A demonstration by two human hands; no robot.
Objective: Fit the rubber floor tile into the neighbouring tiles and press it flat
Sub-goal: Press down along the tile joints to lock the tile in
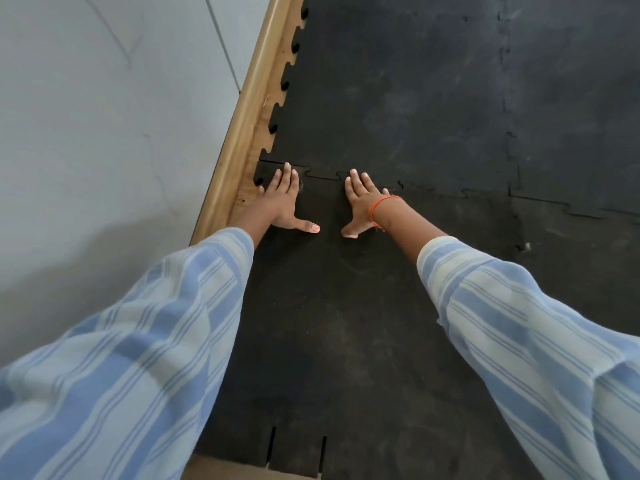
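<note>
A black rubber floor tile [332, 323] with jigsaw edges lies under me, beside the wall. Its far edge meets the neighbouring tile [388, 98] along an interlocking seam [322, 174]. My left hand [284, 199] lies flat, fingers spread, on the tile's far left corner at the seam. My right hand [363, 202], with an orange band at the wrist, lies flat next to it, fingertips at the seam. Both palms rest on the tile and hold nothing. The far left corner looks slightly raised above the neighbour.
A wooden skirting board [242, 140] and a pale wall [104, 116] run along the left. Bare wooden floor [266, 109] shows between skirting and tile teeth. More black tiles [571, 98] lie to the right, and another [581, 271] joins on the near right.
</note>
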